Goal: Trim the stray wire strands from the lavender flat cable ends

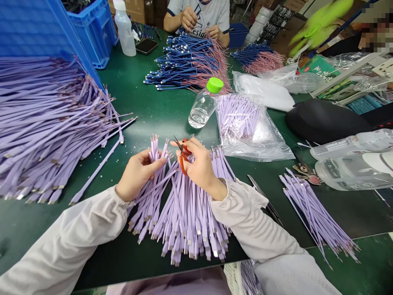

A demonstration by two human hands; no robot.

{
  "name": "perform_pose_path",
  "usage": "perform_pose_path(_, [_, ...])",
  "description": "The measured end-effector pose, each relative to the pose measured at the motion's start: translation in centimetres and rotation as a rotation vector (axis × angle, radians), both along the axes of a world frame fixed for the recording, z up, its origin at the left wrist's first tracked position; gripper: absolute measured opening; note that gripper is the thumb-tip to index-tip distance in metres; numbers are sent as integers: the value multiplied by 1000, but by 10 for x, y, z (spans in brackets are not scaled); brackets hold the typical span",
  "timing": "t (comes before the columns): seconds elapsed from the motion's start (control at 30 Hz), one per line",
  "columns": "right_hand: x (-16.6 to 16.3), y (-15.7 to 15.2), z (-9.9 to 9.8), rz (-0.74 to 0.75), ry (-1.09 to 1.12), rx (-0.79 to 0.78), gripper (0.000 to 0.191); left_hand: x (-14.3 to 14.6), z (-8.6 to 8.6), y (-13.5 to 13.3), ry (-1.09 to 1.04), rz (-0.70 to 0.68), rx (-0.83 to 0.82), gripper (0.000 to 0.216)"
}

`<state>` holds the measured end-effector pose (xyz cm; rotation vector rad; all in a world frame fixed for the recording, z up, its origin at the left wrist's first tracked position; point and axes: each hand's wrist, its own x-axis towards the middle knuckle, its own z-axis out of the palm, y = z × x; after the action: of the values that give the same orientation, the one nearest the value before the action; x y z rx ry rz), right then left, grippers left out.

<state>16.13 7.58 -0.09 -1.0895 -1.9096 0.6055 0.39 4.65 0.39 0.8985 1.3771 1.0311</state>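
My left hand [141, 169] is closed around a small bunch of flat lilac cables [154, 182], just below their stripped copper ends, which point away from me. In my right hand [199, 162] is a pair of small pliers or nippers [183, 153] with orange handles. Their dark pointed jaws aim up and left, near the bunch's bare wire ends but apart from them. Under both hands spreads a larger pile of lilac cables [190, 217], metal plugs toward me. Some of their far ends are hidden behind my right hand.
A big heap of lilac cables [46, 131] lies at left beside a blue crate [89, 37]. Ahead stand a green-capped bottle [203, 104] and a plastic bag of cables [258, 135]. Tweezers [266, 200] and another cable bundle [316, 215] lie right. Across the table, a person handles blue cables [184, 61].
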Motion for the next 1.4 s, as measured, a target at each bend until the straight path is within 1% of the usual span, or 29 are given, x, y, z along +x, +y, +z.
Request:
perform_pose_path(0.13, [1,1,2,-18,2,9,29,1,0,-1,50,-26,54,31])
perform_pose_path(0.37, [1,1,3,-45,14,8,21,2,-2,-1,78,-23,69,28])
perform_pose_path(0.53, [1,2,2,2,9,26,22,2,-5,-1,90,-31,92,26])
perform_pose_path(0.67, [1,1,2,-61,15,24,16,2,-5,-1,84,-29,86,27])
perform_pose_path(0.8, [0,3,4,-86,65,-57,11,2,-9,-2,96,-51,123,29])
perform_pose_path(0.9, [0,6,4,-56,131,-160,7,1,-9,-3,120,-75,164,31])
perform_pose_path(0.97, [0,8,3,-12,179,-208,10,-1,-6,-2,91,-122,107,32])
perform_pose_path(1.1, [0,8,4,77,251,-240,9,-7,6,3,-93,-254,-85,34])
perform_pose_path(1.17, [0,7,4,100,248,-217,9,-10,11,6,-176,-302,-141,38])
perform_pose_path(1.23, [0,6,3,95,197,-156,8,-12,13,8,-231,-312,-187,38])
perform_pose_path(1.3, [1,6,1,42,76,-41,6,-12,14,8,-266,-265,-211,36])
perform_pose_path(1.4, [6,7,-4,-90,-229,195,15,-13,14,8,-303,-154,-210,32])
